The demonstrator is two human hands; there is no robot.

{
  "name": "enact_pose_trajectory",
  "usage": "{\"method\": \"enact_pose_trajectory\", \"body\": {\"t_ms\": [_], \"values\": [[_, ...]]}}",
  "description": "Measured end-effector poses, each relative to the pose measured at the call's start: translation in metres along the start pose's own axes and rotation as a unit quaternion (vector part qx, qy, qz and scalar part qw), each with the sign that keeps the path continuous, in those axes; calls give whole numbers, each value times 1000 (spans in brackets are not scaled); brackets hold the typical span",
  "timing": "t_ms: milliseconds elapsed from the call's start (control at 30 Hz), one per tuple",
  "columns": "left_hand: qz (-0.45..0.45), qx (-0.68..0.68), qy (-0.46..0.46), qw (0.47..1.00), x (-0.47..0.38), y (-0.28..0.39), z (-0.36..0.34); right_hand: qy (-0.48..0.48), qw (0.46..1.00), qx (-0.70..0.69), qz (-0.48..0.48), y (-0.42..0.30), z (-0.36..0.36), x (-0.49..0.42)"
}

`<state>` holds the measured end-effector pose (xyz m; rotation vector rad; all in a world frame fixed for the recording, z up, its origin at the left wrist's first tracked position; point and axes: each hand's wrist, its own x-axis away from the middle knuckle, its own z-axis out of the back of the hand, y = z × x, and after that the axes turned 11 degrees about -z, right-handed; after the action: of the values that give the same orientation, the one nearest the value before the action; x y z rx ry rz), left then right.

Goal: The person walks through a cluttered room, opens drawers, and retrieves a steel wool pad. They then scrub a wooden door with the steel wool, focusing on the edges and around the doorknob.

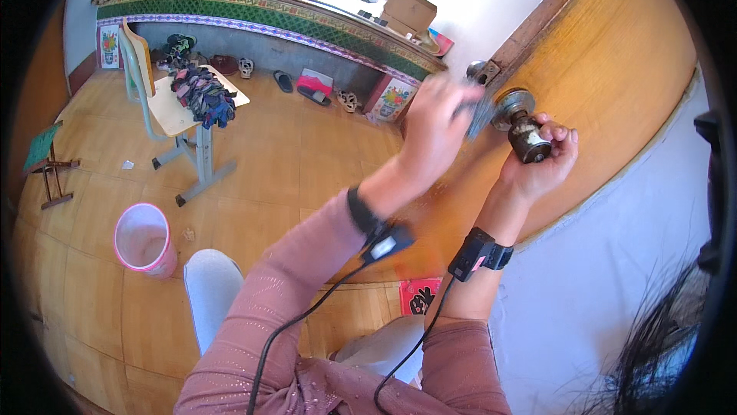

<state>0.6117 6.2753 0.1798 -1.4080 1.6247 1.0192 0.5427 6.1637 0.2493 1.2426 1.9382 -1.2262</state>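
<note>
My right hand (pixel 544 153) is wrapped from below around a worn metal doorknob (pixel 527 140). The knob sticks out from its round metal rose (pixel 514 105) on a yellow wooden door (pixel 604 75). To its left, my left hand (pixel 435 118) is blurred by motion. Its fingers close on a small blue-grey object (pixel 481 115), too blurred to tell its kind, close beside the rose. A metal latch plate (pixel 489 72) shows on the door's edge just above. Both wrists carry black straps with cabled boxes.
A pink-rimmed bin (pixel 144 242) stands on the tiled floor at left. Beyond it are a chair (pixel 167 107) with a rag mat (pixel 204 92) and a small folding stool (pixel 49 164). Shoes lie under a tiled ledge (pixel 259 9); an open cardboard box (pixel 409 9) sits on it.
</note>
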Motion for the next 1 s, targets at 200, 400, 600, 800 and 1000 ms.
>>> {"method": "enact_pose_trajectory", "body": {"t_ms": [200, 400, 600, 800, 1000], "values": [[48, 5, -37, 998, 11, 26, 31, 22, 1000, 0, -21, -7, 3, 3], [28, 1, -41, 999, 16, -11, 11, 25, 999, -11, -18, -10, 0, 7], [40, 1, -65, 997, 31, 6, 37, 3, 1000, -4, 11, -14, -3, 10], [-31, 45, -26, 998, -10, 9, 13, -2, 1000, -7, -25, -13, -12, 15], [79, 44, -40, 995, 32, 5, 34, 16, 1000, -11, -18, -11, -7, 9]]}}
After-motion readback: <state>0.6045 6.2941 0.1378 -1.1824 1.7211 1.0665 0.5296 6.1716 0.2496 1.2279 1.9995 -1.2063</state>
